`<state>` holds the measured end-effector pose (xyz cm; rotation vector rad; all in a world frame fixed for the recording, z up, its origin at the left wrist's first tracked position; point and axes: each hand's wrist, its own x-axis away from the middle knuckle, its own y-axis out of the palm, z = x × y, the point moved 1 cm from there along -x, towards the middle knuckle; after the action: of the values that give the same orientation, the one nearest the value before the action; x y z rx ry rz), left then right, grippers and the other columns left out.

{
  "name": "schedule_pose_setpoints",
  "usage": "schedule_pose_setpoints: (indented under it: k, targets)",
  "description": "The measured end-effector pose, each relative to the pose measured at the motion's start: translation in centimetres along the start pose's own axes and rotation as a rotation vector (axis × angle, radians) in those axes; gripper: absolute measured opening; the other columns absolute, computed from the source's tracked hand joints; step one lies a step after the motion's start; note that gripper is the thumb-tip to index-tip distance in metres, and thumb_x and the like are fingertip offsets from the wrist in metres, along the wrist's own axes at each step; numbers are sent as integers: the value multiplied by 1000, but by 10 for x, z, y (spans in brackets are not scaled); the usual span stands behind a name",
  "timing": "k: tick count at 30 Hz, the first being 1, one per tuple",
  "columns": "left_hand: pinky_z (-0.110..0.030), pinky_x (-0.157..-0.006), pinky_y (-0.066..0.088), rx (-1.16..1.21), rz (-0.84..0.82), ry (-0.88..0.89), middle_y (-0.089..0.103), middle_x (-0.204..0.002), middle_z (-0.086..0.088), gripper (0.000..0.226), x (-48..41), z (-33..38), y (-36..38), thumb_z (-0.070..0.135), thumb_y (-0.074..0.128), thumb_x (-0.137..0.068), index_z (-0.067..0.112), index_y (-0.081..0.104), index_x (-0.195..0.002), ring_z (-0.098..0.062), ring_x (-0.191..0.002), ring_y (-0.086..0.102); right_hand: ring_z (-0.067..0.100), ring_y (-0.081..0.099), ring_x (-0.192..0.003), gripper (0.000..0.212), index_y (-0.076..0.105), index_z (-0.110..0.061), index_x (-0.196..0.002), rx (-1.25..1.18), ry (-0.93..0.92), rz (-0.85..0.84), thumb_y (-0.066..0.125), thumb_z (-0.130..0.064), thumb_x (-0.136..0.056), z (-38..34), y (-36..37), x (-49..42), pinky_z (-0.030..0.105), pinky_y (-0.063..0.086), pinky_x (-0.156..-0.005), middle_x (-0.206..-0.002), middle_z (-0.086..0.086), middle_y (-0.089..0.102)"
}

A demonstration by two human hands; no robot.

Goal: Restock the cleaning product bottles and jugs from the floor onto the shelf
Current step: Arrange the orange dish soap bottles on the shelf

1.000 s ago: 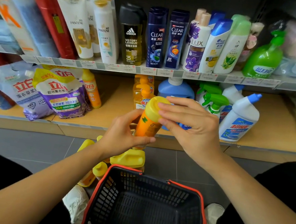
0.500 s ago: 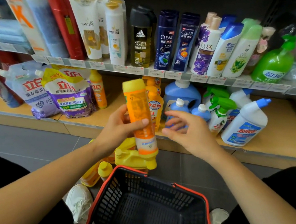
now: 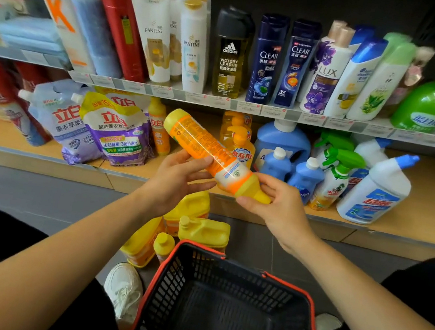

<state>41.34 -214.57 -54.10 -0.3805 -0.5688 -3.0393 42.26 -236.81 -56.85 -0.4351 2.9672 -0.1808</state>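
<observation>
Orange bottle point(image 3: 207, 149), seemingly full, held tilted by hands point(image 3: 177, 178) point(image 3: 282, 211).

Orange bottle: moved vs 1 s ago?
Yes. The orange bottle has tipped from upright to slanted; its upper end swung left, away from the blue jug, toward the purple pouch.

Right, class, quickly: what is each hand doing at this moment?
Left hand: holding the bottle at its middle.
Right hand: gripping the bottle's tapered yellow end.
</observation>
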Motion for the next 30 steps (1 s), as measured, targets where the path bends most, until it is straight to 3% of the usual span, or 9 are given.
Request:
schedule_pose_setpoints:
  k: [7, 10, 14, 16, 19, 22, 25, 28, 30]
  targets:
    - [-23, -65, 57, -488, 54, -139, 79, -100, -7, 36, -9, -20, -19, 38, 69, -93, 6, 71, -109, -14, -77, 73, 0, 69, -94, 40, 69, -46, -108, 145, -142, 142, 86, -33, -74, -19, -10, -14, 16, 54, -75, -103, -20, 73]
    - [-20, -59, 54, -663, -11, -153, 77, -96, -8, 25, -18, -36, -25, 25, 72, -93, 5, 73, -108, -13, -73, 71, 12, 71, -96, 30, 69, -39, -105, 248, -183, 170, 80, -36, -77, -21, -14, -27, 32, 59, -81, -101, -7, 74]
    - [-29, -66, 52, -865, -58, -105, 72, -86, -7, 20, -31, -48, -43, 17, 74, -92, 9, 73, -110, -17, -74, 65, 20, 70, -90, 24, 69, -25, -98, 404, -135, 120, 83, -25, -79, -5, -11, -51, 42, 58, -81, -94, 2, 73]
    - [-30, -67, 53, -947, -41, -127, 73, -89, -9, 21, -43, -48, -61, 19, 76, -90, 7, 74, -107, -18, -75, 64, 16, 67, -84, 24, 70, -21, -95, 514, -94, 53, 84, -29, -77, 10, -6, -65, 38, 56, -75, -88, -2, 71]
    - [-35, -78, 56, -1081, 12, -153, 75, -100, -9, 25, -66, -44, -94, 24, 77, -89, 9, 76, -108, -19, -86, 66, 10, 62, -79, 24, 64, -31, -85, 641, -40, -59, 85, -33, -74, 39, 3, -84, 30, 48, -70, -80, -14, 64]
    - [-30, -76, 52, -1075, 143, -133, 71, -109, -7, 34, -95, -44, -123, 30, 74, -91, 9, 71, -118, -18, -92, 63, 17, 65, -88, 31, 63, -25, -92, 700, 61, -169, 87, -32, -73, 74, 11, -99, 32, 51, -75, -91, -7, 68]
    - [-35, -89, 52, -1020, 259, -117, 66, -125, -9, 49, -124, -49, -147, 34, 73, -92, 10, 61, -133, -22, -105, 62, 19, 65, -92, 29, 63, -24, -90, 728, 121, -233, 86, -28, -74, 107, 18, -106, 35, 52, -77, -94, -3, 68]
    - [-43, -105, 48, -911, 385, -57, 58, -139, -8, 67, -155, -57, -166, 36, 76, -90, 11, 48, -146, -26, -121, 59, 17, 64, -88, 22, 68, -19, -86, 752, 151, -259, 86, -22, -74, 136, 25, -109, 27, 44, -68, -89, -4, 67]
    - [-41, -109, 45, -758, 441, 4, 56, -142, -5, 72, -171, -62, -172, 31, 76, -90, 12, 42, -150, -24, -127, 56, 13, 62, -84, 20, 67, -20, -81, 751, 173, -267, 86, -19, -74, 151, 29, -107, 26, 41, -65, -85, -6, 67]
